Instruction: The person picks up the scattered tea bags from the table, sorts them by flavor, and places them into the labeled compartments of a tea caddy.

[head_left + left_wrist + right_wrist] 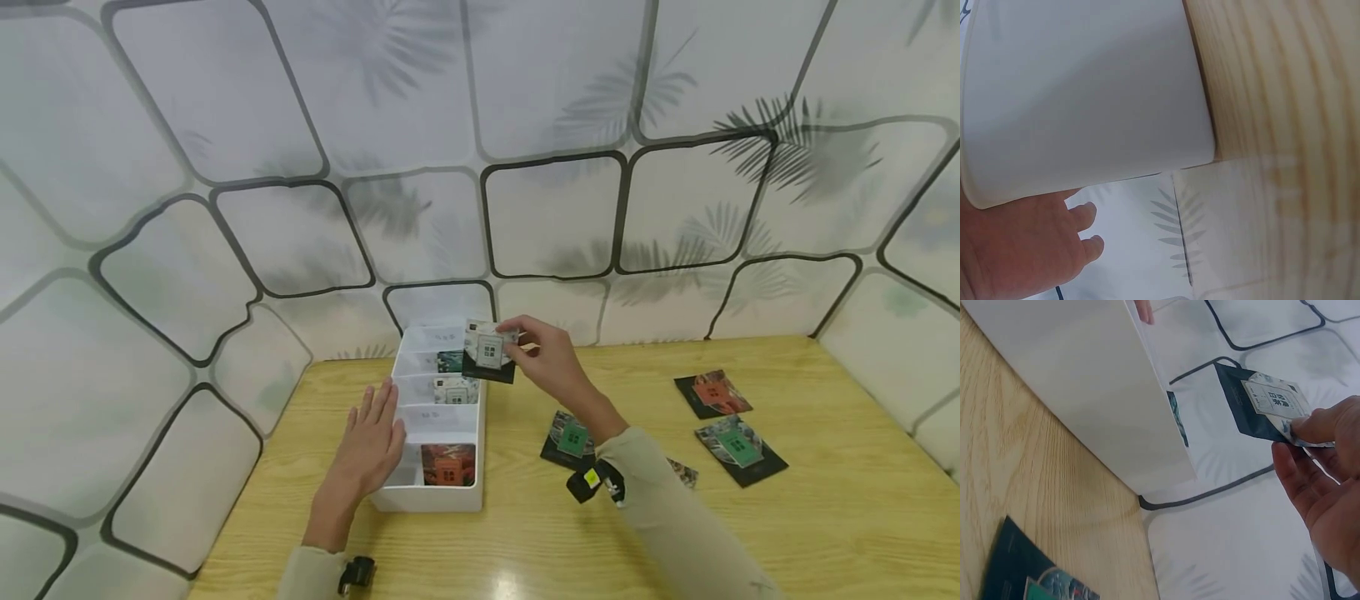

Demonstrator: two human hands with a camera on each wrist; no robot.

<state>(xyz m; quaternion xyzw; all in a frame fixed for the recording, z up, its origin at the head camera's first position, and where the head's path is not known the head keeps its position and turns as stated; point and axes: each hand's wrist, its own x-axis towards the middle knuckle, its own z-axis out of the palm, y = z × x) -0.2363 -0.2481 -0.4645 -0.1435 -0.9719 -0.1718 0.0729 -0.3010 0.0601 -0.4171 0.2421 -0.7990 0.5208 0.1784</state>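
Observation:
My right hand (551, 362) pinches a flat sachet (490, 352) with a pale label and a black lower part, between thumb and fingers. It hangs above the right side of a white divided box (427, 500). In the right wrist view the same sachet (1266, 403) tilts beside the box's upper edge. My left hand (367, 446) lies with straight fingers along the box's left edge. Inside the box stand a red sachet (448, 465) at the front, a pale sachet (456, 390) further back, and a teal sachet (450, 362) behind that.
On the wooden table (525, 550), right of the box, lie a green-labelled sachet (572, 437), another green one (738, 450) and a red one (716, 393). A further sachet (684, 473) is partly hidden by my right sleeve. A patterned backdrop (555, 217) rises behind the table.

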